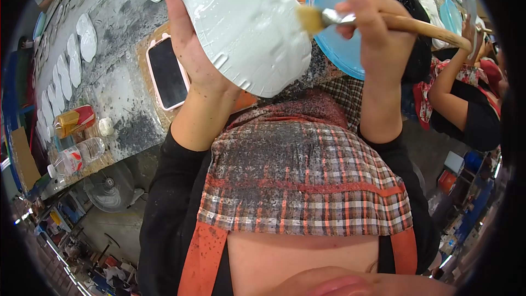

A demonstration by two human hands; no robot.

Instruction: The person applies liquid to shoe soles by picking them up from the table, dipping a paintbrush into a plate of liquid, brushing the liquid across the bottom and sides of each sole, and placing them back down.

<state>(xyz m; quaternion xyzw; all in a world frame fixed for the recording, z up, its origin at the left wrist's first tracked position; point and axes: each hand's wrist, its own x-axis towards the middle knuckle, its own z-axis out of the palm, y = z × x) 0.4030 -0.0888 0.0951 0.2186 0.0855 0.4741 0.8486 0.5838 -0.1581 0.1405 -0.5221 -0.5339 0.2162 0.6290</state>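
My left hand holds up a large, glossy white moulded piece from its left side, the fingers mostly hidden behind it. The piece looks wet and has a rounded lower end with small raised marks along its edge. In my right hand is a paintbrush with a wooden handle and metal band. Its pale bristles, slightly blurred, are at the right edge of the piece; I cannot tell whether they touch. Behind the brush is a round blue tub, partly covered by my right hand.
A phone in a pink case lies on the stained worktable. Several white pieces are lined up at the left. Near the table edge are a plastic bottle and a yellow-red packet. Another person works at the right.
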